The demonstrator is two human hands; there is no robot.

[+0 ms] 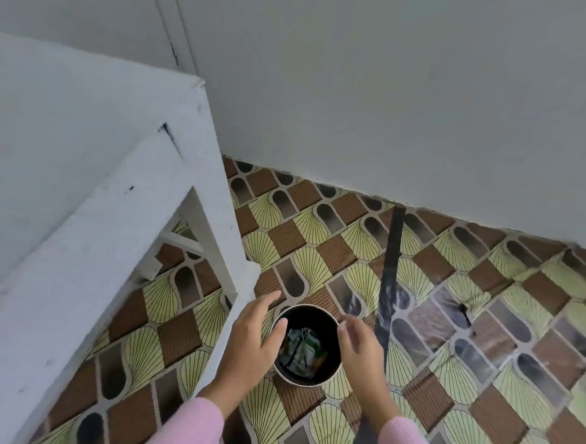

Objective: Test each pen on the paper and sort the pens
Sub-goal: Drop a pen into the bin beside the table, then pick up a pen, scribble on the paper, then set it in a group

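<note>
Hands flank the bin, no pen held!
Your left hand (253,336) and right hand (362,349) bracket the small round bin (295,381) on the floor (317,257), fingers (266,302) loose, lightly spread, pinching nothing, poised, I'd say, to lift it. No pen or paper shows; only crumpled scraps (302,351) lie between your fingertips.

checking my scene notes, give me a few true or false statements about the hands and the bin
1. The round bin stands on the patterned floor. True.
2. The bin is empty. False: crumpled litter lies inside.
3. The left hand and right hand are on either side of the bin. True.
4. The right hand holds a pen. False: its fingers are open and hold nothing.
5. A white table stands left of the bin. True.
</note>
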